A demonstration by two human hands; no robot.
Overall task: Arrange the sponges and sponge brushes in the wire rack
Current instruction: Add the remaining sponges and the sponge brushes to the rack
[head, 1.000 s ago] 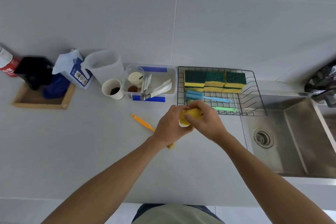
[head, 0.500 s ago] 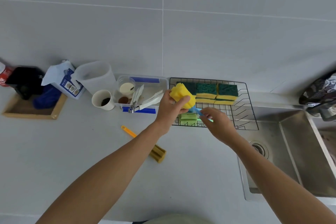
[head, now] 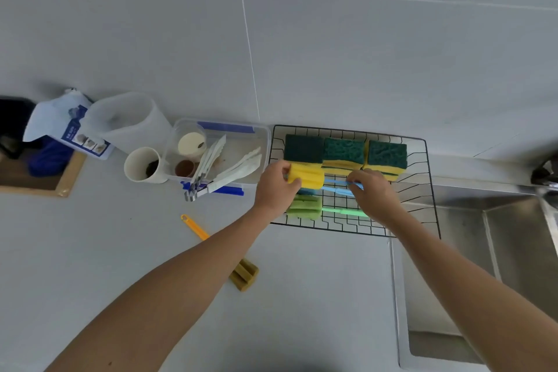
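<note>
We hold the yellow brush (head: 305, 176) over the rack (head: 422, 190): our left hand (head: 276, 187) grips its sponge head, the fingers curled on it, and our right hand (head: 373, 192) pinches a thin blue handle, though we cannot tell which brush it belongs to. The long axis runs left to right, like the blue brush (head: 308, 191) and green brush (head: 304, 207) just below; the next move is probably to lower it between them and the sponges (head: 344, 151)

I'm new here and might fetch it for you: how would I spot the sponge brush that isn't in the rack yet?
Find the black wire rack beside the sink. On the grey counter in front of its left corner lies the orange-handled sponge brush, partly under the left forearm. Unlike the blue and green brushes, it lies outside the rack.
</note>
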